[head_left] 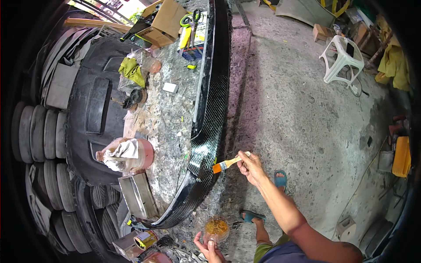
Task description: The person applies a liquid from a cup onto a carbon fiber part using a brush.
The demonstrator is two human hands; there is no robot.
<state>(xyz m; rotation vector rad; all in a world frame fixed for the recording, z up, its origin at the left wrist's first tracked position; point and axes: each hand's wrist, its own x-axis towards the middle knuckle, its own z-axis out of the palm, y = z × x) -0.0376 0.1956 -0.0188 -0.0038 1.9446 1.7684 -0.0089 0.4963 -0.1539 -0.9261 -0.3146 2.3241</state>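
My right hand (pixel 251 169) grips a flat paintbrush (pixel 231 161) by its pale wooden handle. The orange bristles point left, right at the edge of a long carbon-fibre panel (pixel 206 149); whether they touch it I cannot tell. This glossy black woven panel curves along the side of a work surface. Low in the picture, my left hand (pixel 208 251) holds a clear plastic cup (pixel 217 229) with amber liquid in it, its fingers around the near side. A small yellow-green piece (pixel 215 161) sits at the panel's edge beside the bristles.
On the messy work surface (pixel 171 127) stand a pinkish container (pixel 145 153) with white cloth, a metal box (pixel 138 196), a cardboard box (pixel 162 24) and scissors (pixel 190 18). Tyres (pixel 38 131) are stacked at left. A white plastic stool (pixel 343 59) stands on the concrete floor.
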